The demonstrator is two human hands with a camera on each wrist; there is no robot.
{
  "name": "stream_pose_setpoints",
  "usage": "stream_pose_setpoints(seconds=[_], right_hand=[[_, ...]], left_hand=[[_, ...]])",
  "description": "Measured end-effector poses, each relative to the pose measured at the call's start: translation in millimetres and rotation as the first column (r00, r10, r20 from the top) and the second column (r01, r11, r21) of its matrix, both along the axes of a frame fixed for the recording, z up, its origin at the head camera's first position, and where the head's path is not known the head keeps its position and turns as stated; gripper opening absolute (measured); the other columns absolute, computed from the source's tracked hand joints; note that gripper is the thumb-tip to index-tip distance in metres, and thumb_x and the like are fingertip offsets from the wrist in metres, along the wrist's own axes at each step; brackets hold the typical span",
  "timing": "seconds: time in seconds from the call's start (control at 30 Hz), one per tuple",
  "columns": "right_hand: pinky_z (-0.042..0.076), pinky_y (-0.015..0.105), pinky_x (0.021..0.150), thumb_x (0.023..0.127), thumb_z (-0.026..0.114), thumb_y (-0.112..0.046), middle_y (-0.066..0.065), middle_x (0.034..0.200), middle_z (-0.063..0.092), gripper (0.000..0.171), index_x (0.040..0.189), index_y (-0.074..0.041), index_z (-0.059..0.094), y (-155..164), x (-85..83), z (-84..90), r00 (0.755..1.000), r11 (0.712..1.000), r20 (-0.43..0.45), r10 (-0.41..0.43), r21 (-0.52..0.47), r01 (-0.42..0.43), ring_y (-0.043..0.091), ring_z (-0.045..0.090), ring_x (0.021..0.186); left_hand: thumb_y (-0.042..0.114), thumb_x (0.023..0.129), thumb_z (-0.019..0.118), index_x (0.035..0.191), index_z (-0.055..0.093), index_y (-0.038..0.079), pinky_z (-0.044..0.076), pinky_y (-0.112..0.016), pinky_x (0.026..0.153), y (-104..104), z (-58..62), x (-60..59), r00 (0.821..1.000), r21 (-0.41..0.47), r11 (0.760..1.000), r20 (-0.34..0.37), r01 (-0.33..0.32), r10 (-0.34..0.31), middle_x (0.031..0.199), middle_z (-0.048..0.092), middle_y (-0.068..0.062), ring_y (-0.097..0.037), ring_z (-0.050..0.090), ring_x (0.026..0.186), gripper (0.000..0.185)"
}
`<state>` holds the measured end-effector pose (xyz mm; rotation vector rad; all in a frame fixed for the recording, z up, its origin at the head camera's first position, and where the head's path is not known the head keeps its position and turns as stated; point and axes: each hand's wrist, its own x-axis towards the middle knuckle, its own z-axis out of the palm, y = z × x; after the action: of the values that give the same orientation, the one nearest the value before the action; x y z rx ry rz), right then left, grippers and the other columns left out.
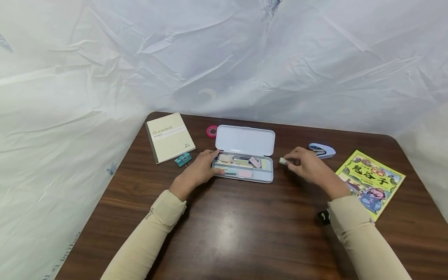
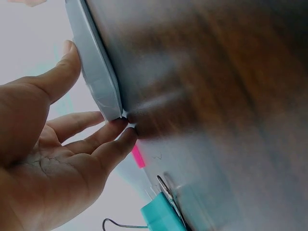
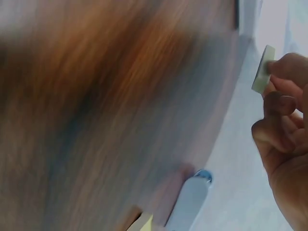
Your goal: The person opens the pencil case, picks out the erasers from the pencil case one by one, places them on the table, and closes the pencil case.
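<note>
A pale blue pencil case [image 1: 245, 140] lies with its lid up at the middle of the table. My left hand [image 1: 199, 169] holds its left end, thumb along the front edge and fingers at the left side. Inside are pencils, a pink eraser [image 1: 255, 162] and several other small pale blocks. To the right of the case, my right hand [image 1: 308, 165] pinches a small pale green eraser [image 3: 263, 70] between thumb and fingers. In the right wrist view, the eraser sticks out past the fingertips.
At left lie a cream notebook [image 1: 171, 138] and a teal binder clip [image 1: 183, 159]. A pink tape roll [image 1: 211, 131] sits behind the case. On the right are a light blue stapler [image 1: 322, 151], a yellow book [image 1: 372, 182] and a black object [image 1: 323, 217] by the right sleeve.
</note>
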<state>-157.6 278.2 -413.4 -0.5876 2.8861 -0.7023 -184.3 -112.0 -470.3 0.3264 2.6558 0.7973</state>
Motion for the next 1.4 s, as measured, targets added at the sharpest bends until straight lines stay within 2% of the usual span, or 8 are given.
stream_pose_setpoints(seconds=[0.1,0.23,0.6,0.87,1.1,1.3,1.4], right_hand=[[0.060,0.049,0.083,0.110,0.073,-0.010,0.027,0.124,0.073,0.030,0.134,0.006,0.080,2.5,-9.1,-4.0,1.000,0.997,0.019,-0.018,0.072,0.017,0.035,0.071,0.101],[0.062,0.058,0.091,0.112,0.072,-0.010,0.027,0.126,0.073,0.030,0.135,0.006,0.081,-0.9,-16.4,-2.9,0.998,0.992,0.052,-0.026,0.125,0.019,0.039,0.074,0.108],[0.062,0.055,0.088,0.111,0.072,-0.006,0.026,0.124,0.075,0.026,0.131,0.006,0.083,-1.3,-22.4,-6.3,0.998,0.994,0.047,-0.029,0.108,0.024,0.036,0.074,0.104],[0.060,0.049,0.078,0.110,0.077,-0.017,0.014,0.135,0.079,0.025,0.131,-0.010,0.088,-2.2,-19.1,-3.7,0.997,0.968,-0.011,-0.071,0.242,0.072,0.031,0.076,0.106],[0.061,0.051,0.079,0.110,0.077,-0.018,0.015,0.136,0.079,0.024,0.130,-0.011,0.088,-1.5,-18.7,-5.1,0.996,0.966,-0.038,-0.076,0.244,0.083,0.034,0.077,0.108],[0.059,0.044,0.071,0.109,0.077,-0.015,0.014,0.134,0.080,0.024,0.130,-0.010,0.088,-5.0,-15.6,-4.8,0.994,0.961,-0.071,-0.082,0.258,0.098,0.032,0.077,0.101],[0.059,0.044,0.071,0.109,0.078,-0.014,0.014,0.132,0.080,0.023,0.130,-0.010,0.088,-6.8,-14.0,-5.3,0.994,0.961,-0.074,-0.086,0.258,0.102,0.031,0.077,0.100]], left_hand=[[0.046,0.104,0.086,0.181,0.036,0.012,0.039,-0.056,0.139,-1.3,-0.5,0.4,1.000,-0.001,1.000,-0.007,0.004,-0.004,0.182,0.041,-0.021,-0.036,0.041,0.170,0.098],[0.046,0.104,0.086,0.181,0.036,0.012,0.040,-0.056,0.139,-2.2,-1.4,0.4,1.000,0.005,1.000,-0.015,0.011,-0.011,0.182,0.042,-0.021,-0.036,0.041,0.171,0.098],[0.047,0.104,0.085,0.181,0.036,0.013,0.039,-0.057,0.139,-0.5,0.4,0.3,1.000,0.001,1.000,-0.011,0.004,-0.004,0.183,0.041,-0.020,-0.036,0.040,0.171,0.097],[0.047,0.105,0.084,0.181,0.035,0.013,0.039,-0.056,0.139,-0.4,-0.1,0.5,1.000,-0.007,1.000,-0.011,0.009,-0.009,0.183,0.041,-0.020,-0.036,0.040,0.171,0.097],[0.047,0.105,0.084,0.181,0.035,0.012,0.039,-0.054,0.139,-1.5,0.9,0.2,1.000,-0.015,1.000,-0.018,0.017,-0.018,0.183,0.041,-0.020,-0.035,0.040,0.172,0.097],[0.048,0.105,0.084,0.181,0.034,0.012,0.038,-0.055,0.139,-2.2,1.5,1.6,1.000,-0.002,1.000,-0.010,0.018,-0.018,0.183,0.039,-0.020,-0.035,0.038,0.172,0.098],[0.048,0.105,0.084,0.181,0.034,0.012,0.039,-0.056,0.139,-2.5,1.4,3.5,1.000,0.003,1.000,-0.005,0.016,-0.016,0.184,0.039,-0.021,-0.036,0.038,0.173,0.098]])
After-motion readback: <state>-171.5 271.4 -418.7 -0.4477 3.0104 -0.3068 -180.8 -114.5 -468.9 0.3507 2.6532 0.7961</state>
